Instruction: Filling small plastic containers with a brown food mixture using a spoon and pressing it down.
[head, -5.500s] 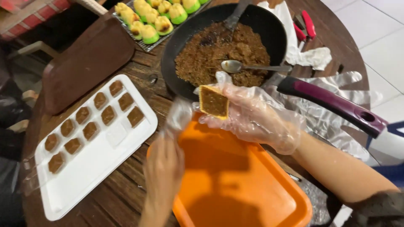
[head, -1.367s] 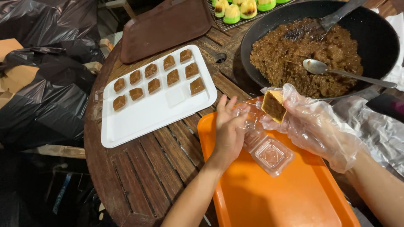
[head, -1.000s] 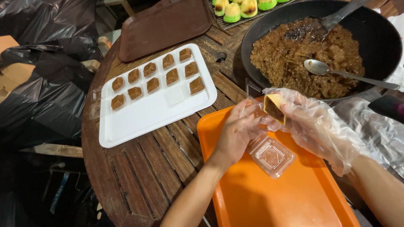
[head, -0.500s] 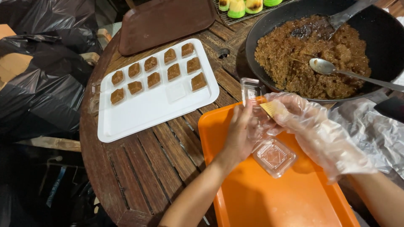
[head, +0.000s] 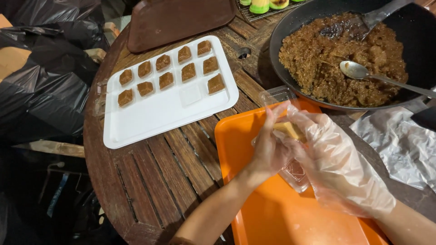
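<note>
Both hands meet over the near-left part of the orange plastic tray (head: pixel 254 218); left hand (head: pixel 268 149) is bare, fingers curled against a small tan block (head: pixel 290 130) of pressed filling; right hand (head: pixel 338 165) wears a loose, crinkled clear glove and pinches the same block from the other side; block sits between the fingertips, above the tray, just over a small clear square plastic mould (head: pixel 295 171) lying on the tray surface; a second clear mould (head: pixel 274 95) rests at the tray's far edge, touching the pan side; black round pan (head: pixel 295 27) holds coarse, sticky brown filling (head: pixel 345 59), with a metal spoon (head: pixel 363 72) lying in it and a dark spatula (head: pixel 377 16) dug in at the back; white rectangular tray (head: pixel 154 118) to the left carries ten glossy brown squares (head: pixel 165 80) in two rows; bench (head: pixel 172 168) is round, dark slatted wood; crumpled foil (head: pixel 399 145) lies right of the orange tray; brown tray (head: pixel 177 20) behind; black plastic bags (head: pixel 50 81) off the left edge.
</note>
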